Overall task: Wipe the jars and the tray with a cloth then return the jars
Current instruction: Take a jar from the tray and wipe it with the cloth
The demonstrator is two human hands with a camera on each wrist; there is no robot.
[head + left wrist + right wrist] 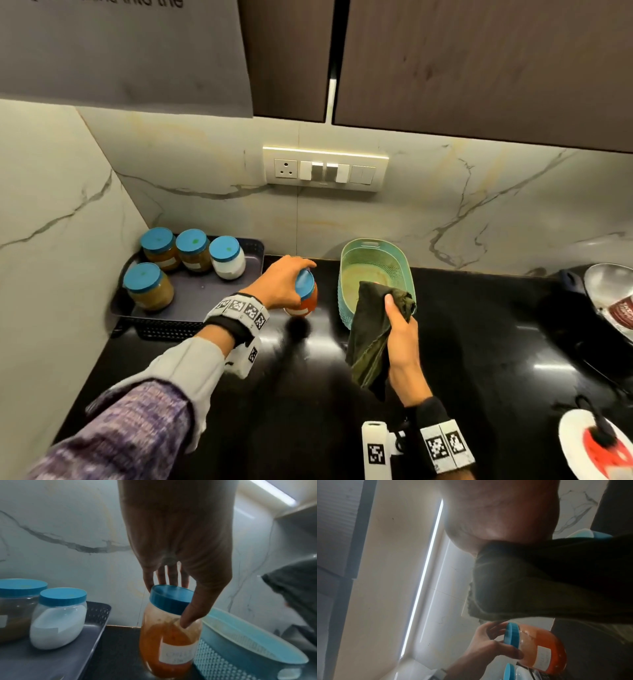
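Note:
My left hand (284,281) grips the blue lid of an orange-filled jar (303,305) just above the black counter, right of the tray; the left wrist view shows thumb and fingers around the orange jar's (167,635) lid, tilted. The dark grey tray (205,298) in the left corner carries several blue-lidded jars: two brown ones at the back, a white-filled jar (227,258) and a brown jar (149,286) in front. My right hand (399,322) holds a dark green cloth (371,335) that hangs down; in the right wrist view the cloth (539,581) is above the orange jar (541,649).
A teal perforated basket (376,253) stands on the counter behind the cloth. A steel pan (609,291) and a white plate with red (596,448) sit at the right edge. Marble walls close the corner; a switch panel (325,169) is on the back wall.

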